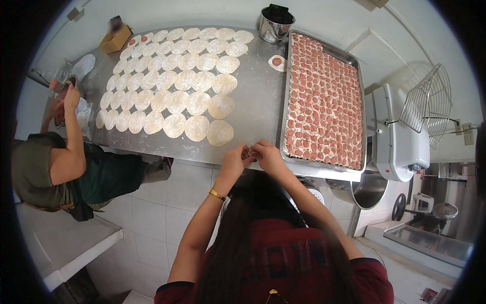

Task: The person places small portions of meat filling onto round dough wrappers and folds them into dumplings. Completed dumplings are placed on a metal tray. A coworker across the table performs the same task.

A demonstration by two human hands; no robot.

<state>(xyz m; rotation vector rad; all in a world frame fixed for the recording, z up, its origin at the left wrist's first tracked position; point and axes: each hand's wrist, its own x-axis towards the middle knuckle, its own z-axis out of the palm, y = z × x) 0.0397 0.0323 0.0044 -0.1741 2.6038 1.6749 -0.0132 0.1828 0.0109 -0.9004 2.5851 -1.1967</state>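
Note:
My left hand [237, 161] and my right hand [267, 156] meet above the table's front edge. Between their closed fingertips is a small dumpling [251, 151], mostly hidden by the fingers. To the right lies a large metal tray [287, 96] packed with rows of small open-topped dumplings [324, 106] showing pink meat filling. Against the tray's far left side, one round wrapper [277, 63] lies flat with a dab of filling on it. Floury round dough wrappers [174, 125] cover the left part of the table in overlapping rows; two at the far left corner carry filling.
A co-worker [61, 162] at the left reaches into a container of red-pink filling [62, 104]. At the back stand a cardboard box [115, 39] and a metal pot [276, 26]. A white mixer [392, 131] with a wire guard stands right of the steel table [255, 106].

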